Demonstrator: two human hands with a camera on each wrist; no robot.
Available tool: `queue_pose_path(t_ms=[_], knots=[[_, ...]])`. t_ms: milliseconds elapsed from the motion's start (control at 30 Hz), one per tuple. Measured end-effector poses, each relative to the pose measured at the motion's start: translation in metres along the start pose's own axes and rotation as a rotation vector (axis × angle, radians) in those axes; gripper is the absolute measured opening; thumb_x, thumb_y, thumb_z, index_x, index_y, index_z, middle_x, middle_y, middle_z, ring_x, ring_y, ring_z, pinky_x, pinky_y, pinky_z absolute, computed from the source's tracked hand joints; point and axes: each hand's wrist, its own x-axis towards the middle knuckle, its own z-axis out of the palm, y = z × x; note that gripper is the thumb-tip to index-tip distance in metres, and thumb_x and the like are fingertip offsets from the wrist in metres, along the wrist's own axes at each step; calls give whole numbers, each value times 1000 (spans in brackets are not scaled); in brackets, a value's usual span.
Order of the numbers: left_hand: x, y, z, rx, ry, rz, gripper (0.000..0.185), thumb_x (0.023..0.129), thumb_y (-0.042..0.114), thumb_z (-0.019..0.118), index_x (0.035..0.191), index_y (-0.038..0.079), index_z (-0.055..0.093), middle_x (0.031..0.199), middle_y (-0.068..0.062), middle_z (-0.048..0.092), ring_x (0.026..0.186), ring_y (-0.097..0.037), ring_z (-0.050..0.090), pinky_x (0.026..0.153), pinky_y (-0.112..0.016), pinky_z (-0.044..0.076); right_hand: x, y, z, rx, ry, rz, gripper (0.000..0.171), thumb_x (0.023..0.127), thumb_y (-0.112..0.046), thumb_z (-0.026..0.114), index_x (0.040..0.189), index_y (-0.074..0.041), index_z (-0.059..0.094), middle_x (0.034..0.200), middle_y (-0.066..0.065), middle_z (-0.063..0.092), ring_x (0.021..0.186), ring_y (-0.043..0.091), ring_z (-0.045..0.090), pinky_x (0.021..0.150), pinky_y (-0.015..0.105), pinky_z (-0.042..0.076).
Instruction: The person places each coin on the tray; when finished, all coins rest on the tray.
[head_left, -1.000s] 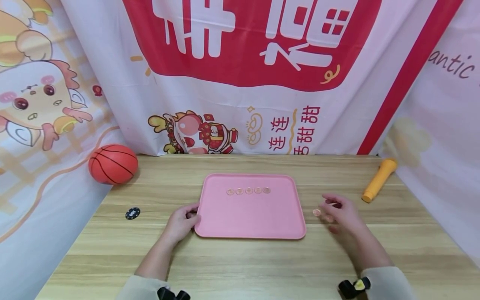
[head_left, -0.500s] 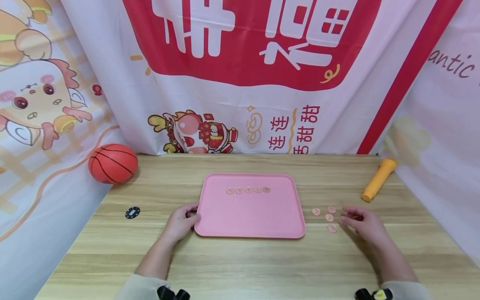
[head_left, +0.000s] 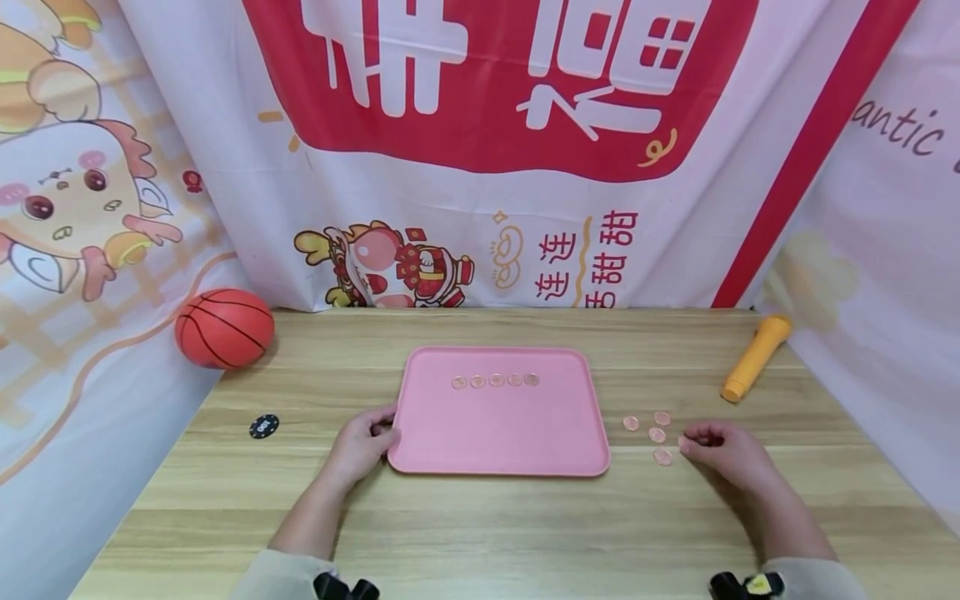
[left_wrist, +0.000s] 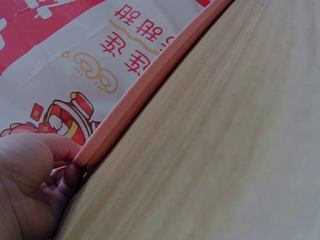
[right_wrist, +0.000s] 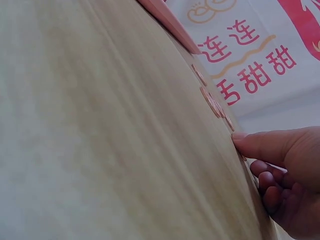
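My left hand (head_left: 363,446) pinches the left edge of a pink tray (head_left: 498,433) between thumb and fingers; the left wrist view shows the tray's side wall (left_wrist: 115,125) in that grip. Several small copper-coloured coins lie in a row near the tray's far side, one of them a coin (head_left: 497,381) at mid-row. Right of the tray, more coins (head_left: 657,435) lie loosely on the table. Beside them my right hand (head_left: 727,454) is low on the table, fingers curled, pinching at a coin (right_wrist: 244,159) mostly hidden under the thumb.
A black chip (head_left: 264,427) lies left of my left hand. A red toy basketball (head_left: 225,328) sits at the table's back left corner, and an orange microphone-shaped object (head_left: 756,358) at the back right. Printed cloth (head_left: 480,192) hangs behind the wooden table (head_left: 525,533).
My right hand has drawn back to the right from over the loose coins, uncovering them. It has since settled slightly nearer me, with its fingers closing. The left hand and tray stay put.
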Motion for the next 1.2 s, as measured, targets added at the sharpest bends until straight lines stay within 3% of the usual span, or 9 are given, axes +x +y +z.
queue_pose_path(t_ms=[333, 567, 667, 800, 1000, 1133, 1200], knots=[[0, 0, 0, -7, -2, 16, 46, 88, 4, 64, 133, -4, 57, 90, -13, 65, 75, -11, 53, 62, -19, 46, 3, -1, -1, -10, -5, 4, 39, 87, -28, 73, 108, 3, 62, 98, 10, 62, 87, 19, 53, 74, 29, 42], [0, 0, 0, -19, 2, 17, 46, 88, 3, 64, 133, -4, 57, 94, -14, 66, 75, -11, 53, 62, -19, 46, 3, -2, 4, 108, 21, -16, 33, 93, -26, 66, 108, 3, 59, 86, 3, 60, 76, 10, 53, 63, 23, 46], [0, 0, 0, -20, -2, 14, 46, 88, 3, 64, 133, -4, 57, 92, -14, 66, 75, -11, 54, 62, -19, 46, 4, -8, 5, 190, 4, -8, 41, 95, -28, 64, 120, 5, 58, 91, 4, 64, 77, 4, 58, 66, 21, 51], [0, -1, 0, -27, -4, 13, 46, 88, 3, 64, 133, -4, 56, 102, -17, 67, 76, -11, 54, 62, -19, 46, 8, -25, 7, 260, -23, -27, 48, 97, -28, 61, 131, 5, 55, 102, 9, 67, 83, 0, 62, 73, 20, 54], [1, -2, 0, -27, -2, 15, 46, 88, 3, 63, 134, -4, 56, 111, -19, 66, 78, -11, 54, 63, -19, 46, 15, -57, 14, 395, -138, -3, 56, 96, -27, 62, 141, 2, 45, 114, 16, 63, 95, 13, 65, 77, 34, 57], [0, -1, 0, -22, 1, 9, 46, 88, 4, 64, 133, -4, 57, 107, -17, 66, 76, -11, 54, 62, -19, 46, 23, -77, 24, 365, -154, 11, 61, 92, -33, 67, 144, -7, 46, 121, 12, 60, 101, 17, 61, 82, 32, 53], [0, -1, 0, -19, 1, 5, 46, 88, 4, 64, 133, -4, 57, 107, -17, 66, 76, -11, 54, 62, -19, 46, 28, -86, 30, 381, -144, -16, 60, 91, -29, 69, 142, -6, 48, 120, 13, 59, 100, 18, 60, 84, 30, 53]])
